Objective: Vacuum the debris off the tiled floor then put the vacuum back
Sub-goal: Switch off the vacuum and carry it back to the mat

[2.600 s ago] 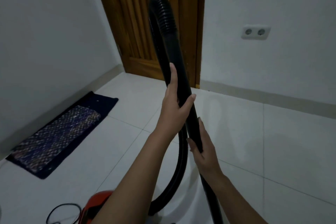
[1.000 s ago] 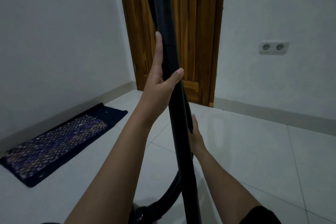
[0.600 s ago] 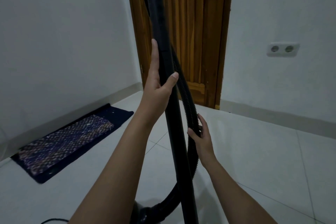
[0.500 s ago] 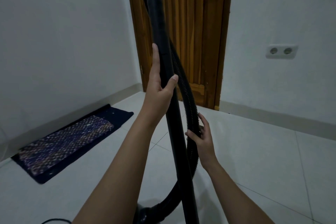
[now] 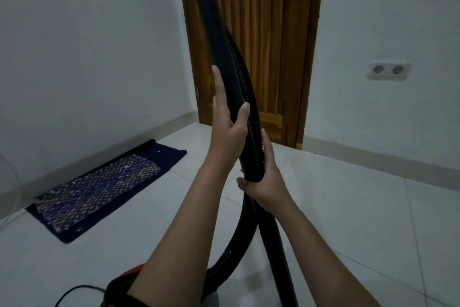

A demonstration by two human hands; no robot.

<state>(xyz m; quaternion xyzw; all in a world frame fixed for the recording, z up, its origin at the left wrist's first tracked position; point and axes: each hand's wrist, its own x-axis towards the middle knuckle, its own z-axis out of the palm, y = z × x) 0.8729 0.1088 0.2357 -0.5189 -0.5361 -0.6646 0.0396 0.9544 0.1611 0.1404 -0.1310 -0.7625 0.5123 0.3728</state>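
A black vacuum wand (image 5: pixel 214 32) stands nearly upright in front of me, and its ribbed black hose (image 5: pixel 245 82) runs down right beside it. My left hand (image 5: pixel 227 120) holds the wand, fingers lying up along it and thumb wrapped across its front. Just below, my right hand (image 5: pixel 265 179) grips the hose and wand together. The hose (image 5: pixel 236 239) loops down to the red and black vacuum body (image 5: pixel 127 279) at the bottom edge, partly hidden by my left forearm. The wand's lower end runs out of view.
A dark patterned mat (image 5: pixel 104 187) lies along the left wall. A closed wooden door (image 5: pixel 268 45) fills the corner ahead, and a double wall socket (image 5: pixel 388 70) sits to its right. A black cord (image 5: pixel 74 290) curls on the white tiles (image 5: pixel 348 219) beside the vacuum.
My right hand has closed round hose and wand together, pulling the hose against the wand. The view has dropped a little, so the vacuum body now shows.
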